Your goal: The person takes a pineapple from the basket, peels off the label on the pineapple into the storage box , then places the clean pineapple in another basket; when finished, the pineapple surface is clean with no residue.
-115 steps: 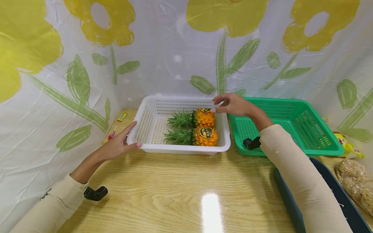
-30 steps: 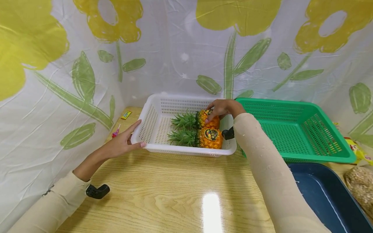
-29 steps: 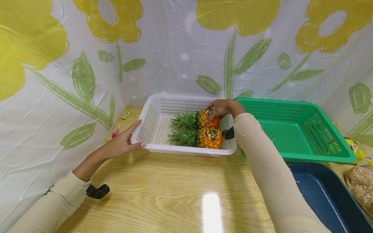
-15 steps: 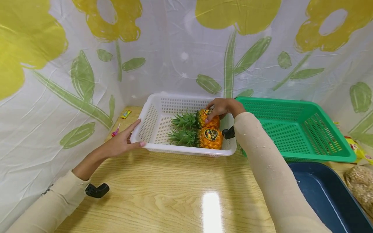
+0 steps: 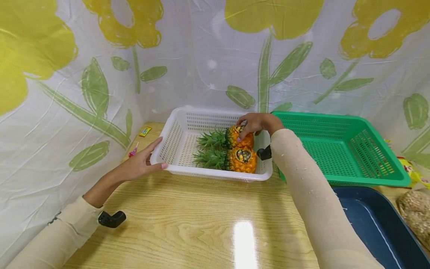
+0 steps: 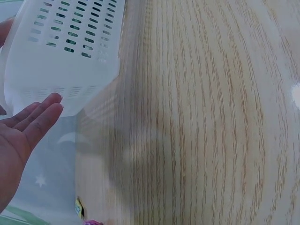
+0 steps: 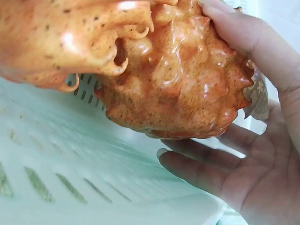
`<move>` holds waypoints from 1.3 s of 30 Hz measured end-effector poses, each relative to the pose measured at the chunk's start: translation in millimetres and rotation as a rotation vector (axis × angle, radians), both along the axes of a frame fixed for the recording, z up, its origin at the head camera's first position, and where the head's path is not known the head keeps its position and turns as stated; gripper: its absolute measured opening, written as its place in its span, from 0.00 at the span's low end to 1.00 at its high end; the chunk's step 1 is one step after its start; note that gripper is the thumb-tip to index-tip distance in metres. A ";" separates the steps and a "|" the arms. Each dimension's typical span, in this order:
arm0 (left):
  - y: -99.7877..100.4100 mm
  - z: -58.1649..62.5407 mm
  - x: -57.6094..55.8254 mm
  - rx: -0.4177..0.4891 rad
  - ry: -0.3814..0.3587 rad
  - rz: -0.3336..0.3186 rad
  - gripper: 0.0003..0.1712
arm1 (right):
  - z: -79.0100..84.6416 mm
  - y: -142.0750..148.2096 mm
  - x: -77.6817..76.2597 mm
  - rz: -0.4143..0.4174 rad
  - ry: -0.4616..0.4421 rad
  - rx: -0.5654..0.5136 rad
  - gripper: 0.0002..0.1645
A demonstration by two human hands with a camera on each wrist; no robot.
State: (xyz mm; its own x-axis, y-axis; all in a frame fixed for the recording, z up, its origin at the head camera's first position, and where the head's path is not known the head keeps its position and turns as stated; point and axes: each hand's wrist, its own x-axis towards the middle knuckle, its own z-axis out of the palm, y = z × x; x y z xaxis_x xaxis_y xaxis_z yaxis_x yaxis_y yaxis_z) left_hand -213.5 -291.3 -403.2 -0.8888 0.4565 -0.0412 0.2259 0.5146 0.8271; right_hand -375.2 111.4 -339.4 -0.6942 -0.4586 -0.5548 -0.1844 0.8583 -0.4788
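In the head view two glossy orange pineapples with green leaf crowns lie side by side in a white slotted basket [image 5: 215, 172], crowns to the left. My right hand [image 5: 255, 122] holds the rear pineapple [image 5: 246, 142], thumb on its near side and fingers behind. The right wrist view shows that hand [image 7: 267, 173] around its knobbly body [image 7: 183, 79]. The front pineapple [image 5: 242, 164] bears a round dark label. My left hand [image 5: 139, 164] spans the basket's front-left corner with its fingers extended; in the left wrist view they lie against the outer wall [image 6: 47, 70].
A green basket [image 5: 336, 181] stands right of the white one. Nearer at right lies a dark blue tray [image 5: 362, 192], beside a bag of brown pieces [image 5: 414, 211]. A yellow candy packet [image 5: 145, 131] and a lollipop [image 5: 133, 150] lie at left. A flowered curtain [image 5: 191, 74] hangs behind.
From above the white basket's rim, my right hand has come down and taken hold of the rear pineapple. Over the last second it has barely moved. My left hand stays at the corner.
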 end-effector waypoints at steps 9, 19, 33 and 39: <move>0.2 0.7 0.7 0.012 -0.004 0.001 0.56 | 0.6 0.1 0.1 0.013 -0.001 -0.025 0.48; 0.2 3.0 2.5 -0.026 0.014 0.014 0.56 | 6.3 -3.5 5.2 0.052 0.063 -0.014 0.42; -0.8 1.3 1.8 -0.009 0.002 0.000 0.56 | 6.3 -5.6 4.1 0.084 0.142 -0.036 0.40; -0.3 2.2 1.6 -0.009 -0.007 0.002 0.56 | 11.0 -5.4 3.1 0.075 0.181 -0.100 0.42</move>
State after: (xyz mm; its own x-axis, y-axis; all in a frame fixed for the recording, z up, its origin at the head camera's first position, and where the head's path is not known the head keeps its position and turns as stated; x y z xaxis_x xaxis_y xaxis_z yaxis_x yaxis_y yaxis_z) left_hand -212.0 -291.6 -401.0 -0.8892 0.4547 -0.0514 0.2194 0.5222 0.8241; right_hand -372.0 106.0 -328.4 -0.7403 -0.5591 -0.3732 -0.3364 0.7888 -0.5144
